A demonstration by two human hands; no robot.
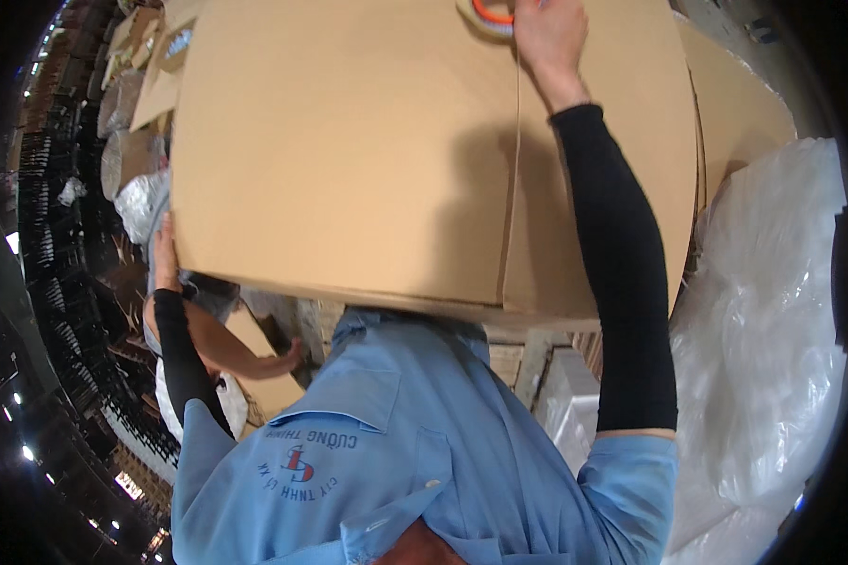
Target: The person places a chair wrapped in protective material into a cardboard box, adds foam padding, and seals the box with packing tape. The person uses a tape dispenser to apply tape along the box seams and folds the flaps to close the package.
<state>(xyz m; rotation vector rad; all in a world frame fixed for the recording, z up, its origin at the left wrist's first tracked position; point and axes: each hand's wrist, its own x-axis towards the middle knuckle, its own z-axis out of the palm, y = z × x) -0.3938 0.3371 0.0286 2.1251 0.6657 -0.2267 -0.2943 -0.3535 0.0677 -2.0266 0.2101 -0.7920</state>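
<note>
A large cardboard box (pixel 349 151) fills the middle of the head view, its near edge against my waist. A seam between two flaps runs lengthwise along its top, right of centre. At the far edge my right hand (pixel 550 47) is closed around a roll of tape (pixel 486 21) with an orange inner ring, held over the seam. Part of the roll is cut off by the picture's upper edge. My left hand (pixel 166 252) lies with fingers stretched against the box's left side. Black sleeves cover both my forearms.
Clear plastic-wrapped bundles (pixel 773 320) stand close on the right. Another cardboard sheet (pixel 735 104) leans beyond the box's right side. Below left, another person's bare arm (pixel 226 344) reaches by a cardboard piece (pixel 259 363). Cartons and plastic bags (pixel 137 202) are piled at the far left.
</note>
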